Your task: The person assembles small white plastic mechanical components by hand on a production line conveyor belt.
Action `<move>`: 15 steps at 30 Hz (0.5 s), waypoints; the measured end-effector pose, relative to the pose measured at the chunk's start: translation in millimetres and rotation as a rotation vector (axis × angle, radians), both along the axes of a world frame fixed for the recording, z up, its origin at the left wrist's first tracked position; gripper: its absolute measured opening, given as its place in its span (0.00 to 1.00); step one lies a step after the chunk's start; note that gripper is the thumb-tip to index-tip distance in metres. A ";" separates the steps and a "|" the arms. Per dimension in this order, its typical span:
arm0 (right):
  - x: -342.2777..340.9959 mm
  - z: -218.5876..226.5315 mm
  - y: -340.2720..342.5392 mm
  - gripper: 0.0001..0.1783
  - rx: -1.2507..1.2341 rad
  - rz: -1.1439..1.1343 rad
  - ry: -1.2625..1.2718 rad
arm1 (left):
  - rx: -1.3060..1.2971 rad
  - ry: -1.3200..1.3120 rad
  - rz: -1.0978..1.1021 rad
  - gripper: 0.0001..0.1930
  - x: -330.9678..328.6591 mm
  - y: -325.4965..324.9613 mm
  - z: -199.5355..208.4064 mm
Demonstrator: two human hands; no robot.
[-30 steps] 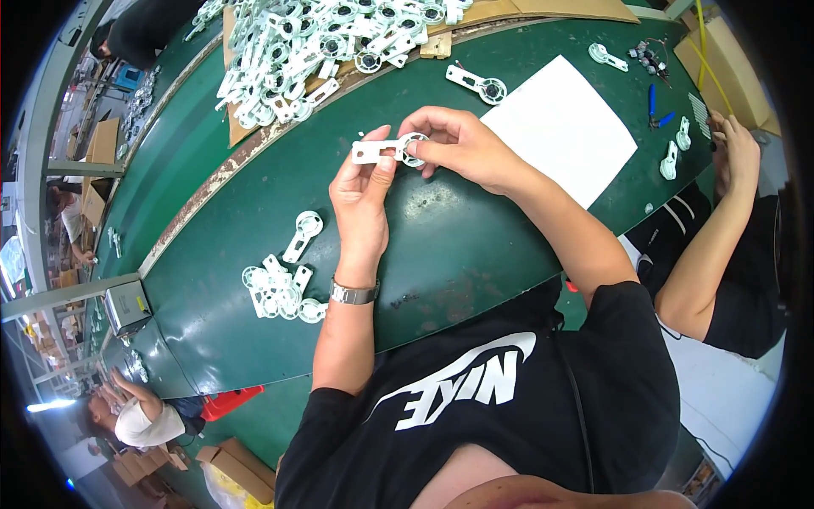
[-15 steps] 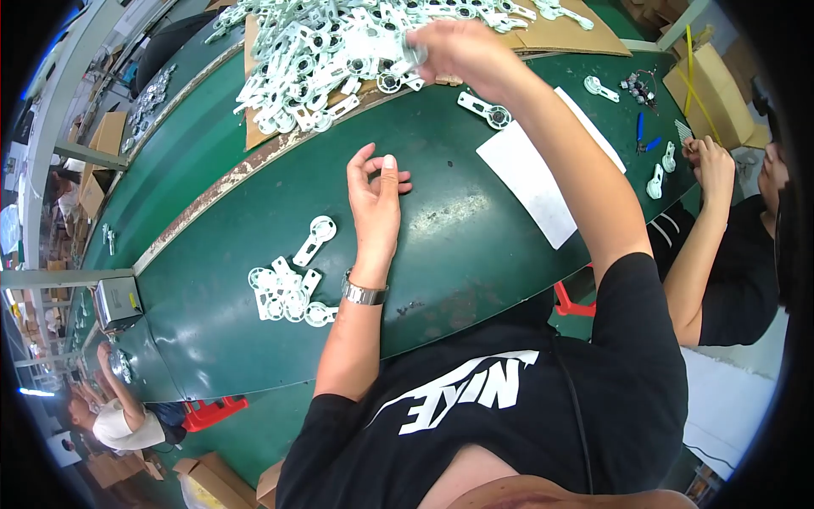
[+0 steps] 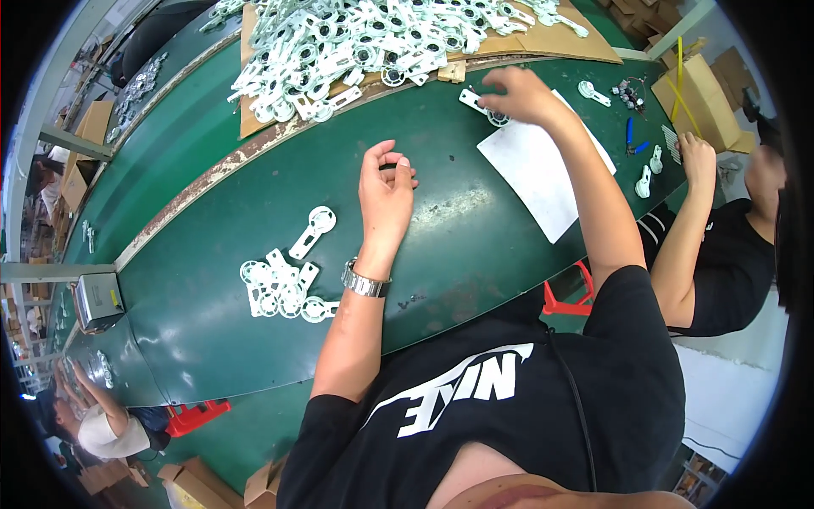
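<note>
While reaching far fwd, right hand point(image 3: 519, 92) closing fingers on white plastic bracket point(image 3: 476, 103) lying on green bench point(image 3: 212, 178) beside white sheet point(image 3: 543, 174). Left hand point(image 3: 386, 191) resting loosely curled, holding nothing, near small bracket stack point(image 3: 284, 284). Big bracket pile point(image 3: 365, 38) on cardboard just beyond; co-worker's hand point(image 3: 697, 153) working well to right.

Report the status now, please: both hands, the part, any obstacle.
Left hand half curled, empty, over green table. Right hand on white bracket beside white sheet. Nothing blocks it.
</note>
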State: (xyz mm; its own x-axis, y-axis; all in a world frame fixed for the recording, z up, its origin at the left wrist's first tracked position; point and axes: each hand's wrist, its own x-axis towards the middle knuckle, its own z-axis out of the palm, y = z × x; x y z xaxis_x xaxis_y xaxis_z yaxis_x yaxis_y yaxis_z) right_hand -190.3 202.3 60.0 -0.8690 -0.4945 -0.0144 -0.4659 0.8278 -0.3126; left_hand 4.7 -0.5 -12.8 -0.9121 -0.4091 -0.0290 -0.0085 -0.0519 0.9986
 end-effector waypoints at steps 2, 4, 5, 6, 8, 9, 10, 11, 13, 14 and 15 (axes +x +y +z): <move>15.2 -17.0 2.0 0.28 0.136 -0.014 0.100 | -0.043 -0.004 -0.016 0.17 0.1 1.4 0.3; 21.7 -18.8 -6.8 0.26 0.172 -0.012 0.002 | -0.056 -0.008 -0.015 0.16 0.6 0.7 0.8; 23.1 -18.3 -10.7 0.23 0.141 -0.013 -0.029 | -0.072 -0.014 -0.013 0.16 0.8 0.7 1.3; 23.7 -16.3 -13.9 0.17 0.103 0.002 -0.065 | -0.072 -0.011 -0.016 0.16 0.9 1.3 1.6; 31.8 -10.1 -19.8 0.16 -0.022 0.030 -0.079 | -0.052 -0.022 -0.010 0.15 1.8 1.7 1.3; 36.8 -7.4 -23.5 0.15 -0.147 0.061 -0.095 | -0.053 -0.022 -0.009 0.15 2.1 0.9 0.2; 39.9 -6.9 -26.8 0.16 -0.227 0.117 -0.111 | -0.059 -0.009 -0.018 0.14 2.3 0.0 -1.3; 44.1 -10.8 -30.3 0.18 -0.326 0.171 -0.138 | -0.066 0.005 -0.027 0.14 2.7 -0.3 -1.2; 60.2 -14.2 -39.6 0.20 -0.450 0.218 -0.184 | -0.052 0.018 -0.036 0.14 1.5 1.5 0.2; 69.0 -17.1 -44.6 0.19 -0.474 0.265 -0.112 | -0.038 0.030 -0.038 0.14 1.4 1.9 1.2; 77.3 -19.9 -48.7 0.19 -0.516 0.301 -0.086 | -0.040 0.027 -0.043 0.14 1.0 2.8 1.6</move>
State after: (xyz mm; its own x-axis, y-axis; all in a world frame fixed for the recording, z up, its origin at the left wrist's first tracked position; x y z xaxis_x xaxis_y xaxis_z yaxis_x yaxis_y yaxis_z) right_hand -113.0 153.5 40.1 -0.6958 -0.6807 0.2290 -0.6119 0.3949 -0.6853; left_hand 5.7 2.4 -11.2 -0.9290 -0.3700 0.0112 0.0167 -0.0116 0.9998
